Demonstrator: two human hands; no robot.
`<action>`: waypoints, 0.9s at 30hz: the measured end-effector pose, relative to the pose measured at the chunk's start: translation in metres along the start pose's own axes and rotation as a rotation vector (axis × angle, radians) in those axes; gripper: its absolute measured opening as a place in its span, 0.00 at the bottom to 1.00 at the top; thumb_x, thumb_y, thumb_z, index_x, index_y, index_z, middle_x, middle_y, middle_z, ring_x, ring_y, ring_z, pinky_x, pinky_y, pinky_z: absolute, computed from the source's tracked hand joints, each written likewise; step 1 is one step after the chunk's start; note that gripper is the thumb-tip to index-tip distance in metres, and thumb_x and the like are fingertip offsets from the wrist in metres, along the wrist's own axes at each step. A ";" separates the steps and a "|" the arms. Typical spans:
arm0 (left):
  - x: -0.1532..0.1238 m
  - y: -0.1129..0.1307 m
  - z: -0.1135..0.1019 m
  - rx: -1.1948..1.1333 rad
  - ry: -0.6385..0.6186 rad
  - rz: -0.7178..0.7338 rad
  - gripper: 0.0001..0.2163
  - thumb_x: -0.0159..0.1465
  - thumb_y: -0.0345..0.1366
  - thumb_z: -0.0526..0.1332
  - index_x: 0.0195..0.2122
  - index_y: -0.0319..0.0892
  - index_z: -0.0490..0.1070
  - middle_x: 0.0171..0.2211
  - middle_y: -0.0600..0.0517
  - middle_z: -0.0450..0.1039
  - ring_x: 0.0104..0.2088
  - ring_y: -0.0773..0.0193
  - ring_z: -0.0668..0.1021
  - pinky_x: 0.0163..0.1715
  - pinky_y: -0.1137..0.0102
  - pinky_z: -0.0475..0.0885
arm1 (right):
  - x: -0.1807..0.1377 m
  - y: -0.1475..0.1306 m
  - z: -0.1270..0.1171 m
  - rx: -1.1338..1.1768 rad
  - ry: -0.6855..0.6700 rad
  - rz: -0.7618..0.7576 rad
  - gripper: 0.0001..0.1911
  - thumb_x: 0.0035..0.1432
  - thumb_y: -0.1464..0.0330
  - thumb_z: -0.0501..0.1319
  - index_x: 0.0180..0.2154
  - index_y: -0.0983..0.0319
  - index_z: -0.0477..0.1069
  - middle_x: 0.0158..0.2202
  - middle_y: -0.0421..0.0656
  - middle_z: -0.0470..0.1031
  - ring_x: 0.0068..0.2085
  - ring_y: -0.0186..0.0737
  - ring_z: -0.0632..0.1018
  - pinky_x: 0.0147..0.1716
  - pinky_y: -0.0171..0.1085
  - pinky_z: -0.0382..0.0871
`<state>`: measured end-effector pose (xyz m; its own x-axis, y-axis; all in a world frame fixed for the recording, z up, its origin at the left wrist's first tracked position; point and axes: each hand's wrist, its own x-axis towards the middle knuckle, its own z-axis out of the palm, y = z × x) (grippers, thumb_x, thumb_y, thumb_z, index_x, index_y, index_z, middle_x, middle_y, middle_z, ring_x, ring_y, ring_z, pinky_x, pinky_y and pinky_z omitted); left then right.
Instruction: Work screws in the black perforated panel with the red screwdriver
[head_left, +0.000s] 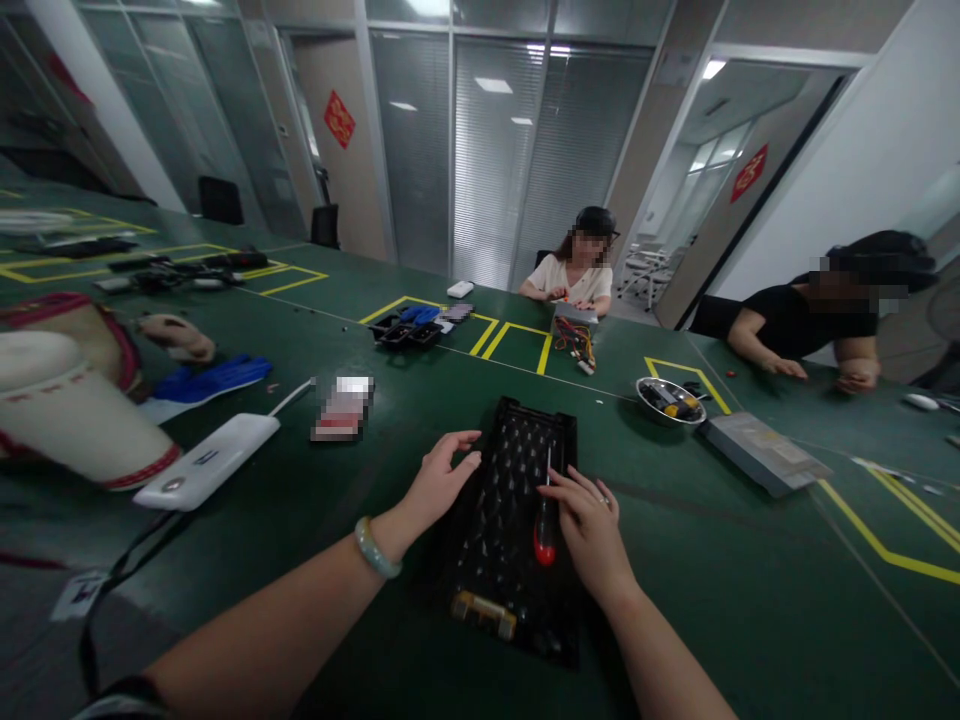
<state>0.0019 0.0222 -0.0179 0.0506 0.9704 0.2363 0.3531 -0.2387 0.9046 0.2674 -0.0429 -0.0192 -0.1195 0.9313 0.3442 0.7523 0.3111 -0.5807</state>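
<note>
A long black panel (504, 520) with raised edges and a dimpled or mesh-like surface lies on the green table in front of me. A gold-coloured piece (484, 614) sits at its near end. My left hand (441, 478) is at the panel's left edge, thumb and fingers apart, holding nothing. Over the panel's right side, my right hand (589, 515) has its fingertips at the neck of a screwdriver (545, 540). The screwdriver has a red and black handle, and its metal shaft points away from me. Part of its handle is hidden by my fingers.
To the left are a white power strip (214, 462), a blue glove (214, 380) and a phone-like item (343, 408). Right of the panel stand a metal bowl (670, 420) of parts and a grey box (765, 455). Two people sit across the table, one at a box with wires (576, 335).
</note>
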 end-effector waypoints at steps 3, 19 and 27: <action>0.006 -0.008 0.000 -0.071 0.013 -0.062 0.18 0.68 0.43 0.60 0.56 0.42 0.73 0.54 0.44 0.76 0.53 0.56 0.78 0.58 0.60 0.70 | -0.001 0.005 0.003 0.013 0.103 0.081 0.24 0.65 0.68 0.52 0.61 0.54 0.69 0.67 0.45 0.65 0.68 0.48 0.64 0.67 0.58 0.55; 0.018 -0.023 0.000 -0.151 -0.046 -0.104 0.16 0.71 0.42 0.61 0.56 0.41 0.71 0.55 0.44 0.72 0.51 0.57 0.78 0.51 0.56 0.77 | 0.005 -0.007 -0.010 -0.119 -0.245 0.502 0.22 0.74 0.59 0.48 0.61 0.59 0.68 0.47 0.49 0.79 0.48 0.46 0.80 0.50 0.46 0.71; 0.019 -0.018 -0.010 -0.198 -0.066 -0.120 0.16 0.71 0.42 0.61 0.56 0.41 0.71 0.56 0.44 0.72 0.51 0.56 0.78 0.51 0.56 0.77 | 0.001 0.008 -0.035 -0.140 -0.267 0.465 0.20 0.72 0.61 0.47 0.50 0.61 0.73 0.47 0.48 0.80 0.48 0.46 0.80 0.49 0.43 0.72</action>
<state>-0.0130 0.0447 -0.0262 0.0825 0.9910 0.1055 0.1702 -0.1183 0.9783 0.2954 -0.0462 0.0024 0.0995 0.9858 -0.1351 0.8417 -0.1559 -0.5170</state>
